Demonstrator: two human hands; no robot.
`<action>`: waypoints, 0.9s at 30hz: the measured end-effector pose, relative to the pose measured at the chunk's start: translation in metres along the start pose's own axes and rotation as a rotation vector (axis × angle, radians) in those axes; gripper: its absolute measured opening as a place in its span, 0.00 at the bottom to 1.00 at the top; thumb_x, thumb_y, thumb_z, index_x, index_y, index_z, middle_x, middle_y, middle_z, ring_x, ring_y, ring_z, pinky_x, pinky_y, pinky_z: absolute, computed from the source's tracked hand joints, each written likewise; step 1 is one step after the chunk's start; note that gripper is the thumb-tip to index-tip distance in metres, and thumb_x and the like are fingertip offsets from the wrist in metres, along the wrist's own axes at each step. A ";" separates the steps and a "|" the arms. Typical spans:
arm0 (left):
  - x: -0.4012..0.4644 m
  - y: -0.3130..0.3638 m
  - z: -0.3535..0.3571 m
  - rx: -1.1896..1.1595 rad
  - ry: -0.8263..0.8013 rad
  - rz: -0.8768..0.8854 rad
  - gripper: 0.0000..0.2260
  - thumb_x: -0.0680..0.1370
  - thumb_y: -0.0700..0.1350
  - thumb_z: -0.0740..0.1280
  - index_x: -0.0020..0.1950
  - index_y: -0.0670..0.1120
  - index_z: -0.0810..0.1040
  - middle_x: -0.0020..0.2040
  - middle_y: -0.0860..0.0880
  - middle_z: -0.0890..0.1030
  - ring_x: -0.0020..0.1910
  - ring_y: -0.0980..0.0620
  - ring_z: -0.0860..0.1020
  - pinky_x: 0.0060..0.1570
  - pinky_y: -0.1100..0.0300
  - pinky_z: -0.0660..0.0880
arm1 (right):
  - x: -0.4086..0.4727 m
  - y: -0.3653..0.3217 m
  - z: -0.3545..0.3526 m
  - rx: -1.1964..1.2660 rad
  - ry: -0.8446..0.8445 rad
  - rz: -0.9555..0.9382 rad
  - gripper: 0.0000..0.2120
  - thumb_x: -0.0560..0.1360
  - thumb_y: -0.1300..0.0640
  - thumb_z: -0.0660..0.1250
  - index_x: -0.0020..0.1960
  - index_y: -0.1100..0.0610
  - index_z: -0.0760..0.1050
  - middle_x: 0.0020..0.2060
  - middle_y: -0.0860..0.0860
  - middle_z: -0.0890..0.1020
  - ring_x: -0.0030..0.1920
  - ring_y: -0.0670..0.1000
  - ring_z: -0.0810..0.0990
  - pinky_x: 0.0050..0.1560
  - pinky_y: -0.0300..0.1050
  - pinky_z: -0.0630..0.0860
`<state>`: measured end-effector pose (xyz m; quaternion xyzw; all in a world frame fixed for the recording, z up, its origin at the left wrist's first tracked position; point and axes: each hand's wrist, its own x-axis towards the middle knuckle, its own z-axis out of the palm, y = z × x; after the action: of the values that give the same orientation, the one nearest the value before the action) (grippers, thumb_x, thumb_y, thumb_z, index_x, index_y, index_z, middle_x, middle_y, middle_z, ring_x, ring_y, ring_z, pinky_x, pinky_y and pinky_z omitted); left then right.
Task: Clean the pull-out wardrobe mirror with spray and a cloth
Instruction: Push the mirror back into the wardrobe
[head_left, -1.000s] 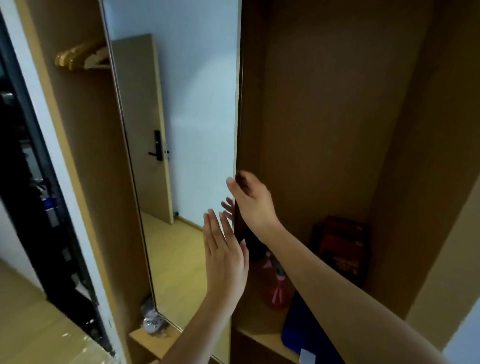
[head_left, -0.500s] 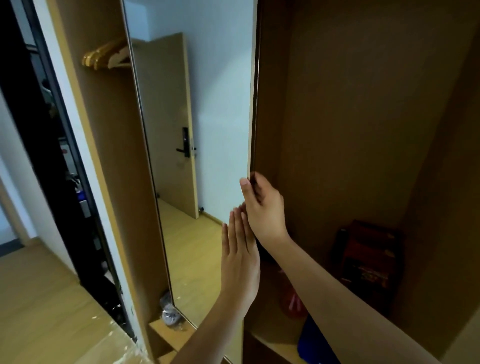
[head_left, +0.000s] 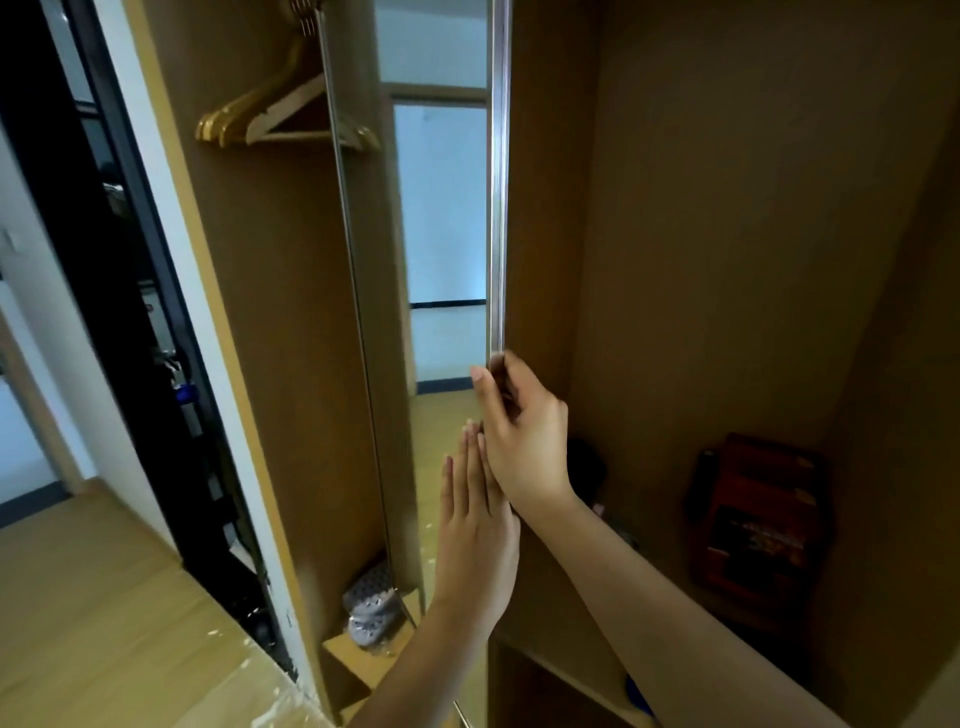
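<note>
The tall pull-out mirror (head_left: 441, 218) stands in the wardrobe, seen at a narrow angle with its silver frame edge toward me. My right hand (head_left: 524, 436) grips that frame edge at about mid height, thumb on the glass side and fingers behind. My left hand (head_left: 475, 530) lies flat with straight fingers against the glass just below the right hand. A red spray bottle and a blue item that showed on the shelf earlier are mostly hidden behind my right forearm; only a blue corner (head_left: 636, 696) shows.
Wooden hangers (head_left: 275, 114) hang at the upper left of the wardrobe. A grey perforated shoe (head_left: 371, 608) sits on the low shelf beside the mirror's foot. A red-and-black box (head_left: 758, 525) stands at the back right of the compartment. A dark doorway lies left.
The mirror has swung to a narrower angle, its face now much thinner in view. My right hand stays on its edge and my left hand has moved flat onto the glass.
</note>
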<state>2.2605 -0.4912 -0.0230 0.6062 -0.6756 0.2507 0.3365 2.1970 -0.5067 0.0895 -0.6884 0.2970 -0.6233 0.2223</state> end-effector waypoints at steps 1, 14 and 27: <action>-0.001 -0.002 -0.003 0.006 0.005 0.000 0.33 0.74 0.43 0.71 0.75 0.35 0.62 0.76 0.36 0.61 0.76 0.40 0.58 0.71 0.42 0.64 | -0.002 -0.003 0.003 0.001 0.010 0.005 0.07 0.81 0.55 0.62 0.48 0.58 0.75 0.32 0.45 0.77 0.31 0.41 0.78 0.33 0.30 0.72; -0.023 -0.059 -0.032 -0.043 0.048 0.043 0.35 0.75 0.45 0.72 0.76 0.38 0.58 0.74 0.38 0.65 0.76 0.41 0.61 0.72 0.44 0.62 | -0.021 -0.022 0.061 -0.139 0.064 -0.038 0.11 0.81 0.53 0.62 0.56 0.59 0.75 0.37 0.48 0.80 0.38 0.44 0.81 0.37 0.36 0.79; -0.036 -0.151 -0.050 -0.154 -0.004 0.147 0.31 0.75 0.43 0.71 0.74 0.35 0.63 0.73 0.37 0.67 0.74 0.43 0.64 0.68 0.45 0.69 | -0.029 -0.036 0.142 -0.447 0.060 -0.104 0.30 0.82 0.54 0.60 0.78 0.49 0.48 0.74 0.49 0.64 0.72 0.40 0.62 0.67 0.29 0.64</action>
<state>2.4185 -0.4516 -0.0278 0.5281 -0.7360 0.2208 0.3615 2.3408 -0.4699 0.0752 -0.7162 0.3982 -0.5727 0.0227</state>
